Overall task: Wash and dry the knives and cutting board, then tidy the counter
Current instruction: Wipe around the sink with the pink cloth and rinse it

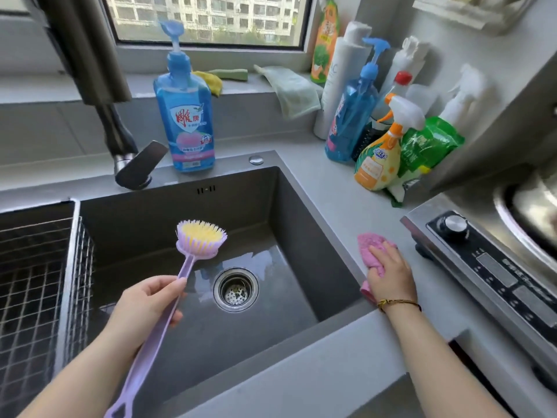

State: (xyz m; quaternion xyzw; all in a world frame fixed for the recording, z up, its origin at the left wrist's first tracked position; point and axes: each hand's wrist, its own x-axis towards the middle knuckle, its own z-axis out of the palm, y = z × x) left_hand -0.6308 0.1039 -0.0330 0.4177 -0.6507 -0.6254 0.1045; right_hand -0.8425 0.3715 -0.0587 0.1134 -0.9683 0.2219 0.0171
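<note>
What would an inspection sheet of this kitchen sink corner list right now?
Surface: grey counter around a dark steel sink, wet near its drain.
Job's things: no knives or cutting board seen; lilac long-handled brush with yellow bristles over the basin; pink cloth on the counter.
Clutter: blue pump bottle of dish soap behind the sink; orange spray bottle among other cleaners in the corner; pale green cloth on the sill.
Hands: left hand grips the brush handle; right hand presses flat on the pink cloth.
Cables: nothing seen.
Surroundings: dark tap, wire basket at left, steel stove at right, window behind.
</note>
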